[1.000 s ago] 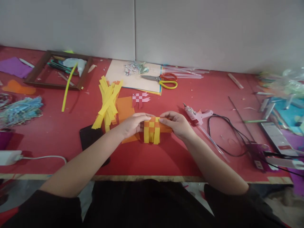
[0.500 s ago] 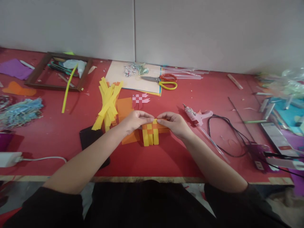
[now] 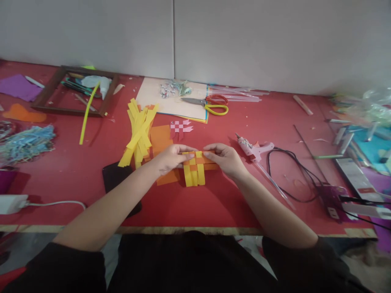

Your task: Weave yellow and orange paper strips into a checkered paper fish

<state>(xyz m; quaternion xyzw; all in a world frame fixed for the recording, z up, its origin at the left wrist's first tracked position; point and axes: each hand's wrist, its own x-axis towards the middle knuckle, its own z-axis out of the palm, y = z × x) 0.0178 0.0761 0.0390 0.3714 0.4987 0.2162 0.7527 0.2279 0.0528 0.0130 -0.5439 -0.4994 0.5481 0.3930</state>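
Yellow and orange paper strips woven together [image 3: 192, 171] are held up between my two hands above the red table [image 3: 183, 207]. My left hand [image 3: 173, 159] pinches the upper left of the weave between thumb and fingers. On the other side, my right hand [image 3: 224, 159] pinches its upper right, near the orange strips that stick out to the right. The yellow strips hang downward. Behind my left hand lies an orange sheet [image 3: 161, 140], with a pile of yellow strips [image 3: 140, 130] beside it. A pink checkered paper fish [image 3: 180, 127] rests just beyond my hands.
A pink glue gun [image 3: 252, 148] with a black cord lies to the right. Scissors [image 3: 216, 106] rest partly on stacked sheets [image 3: 149, 95]. A black phone-like object [image 3: 114, 177] is under my left forearm. A brown frame [image 3: 45, 97] holds tools at the back left.
My left fingertips have shifted slightly left along the top edge. An orange strip now shows across the top of the weave between my hands, and the hanging yellow strips sit closer together.
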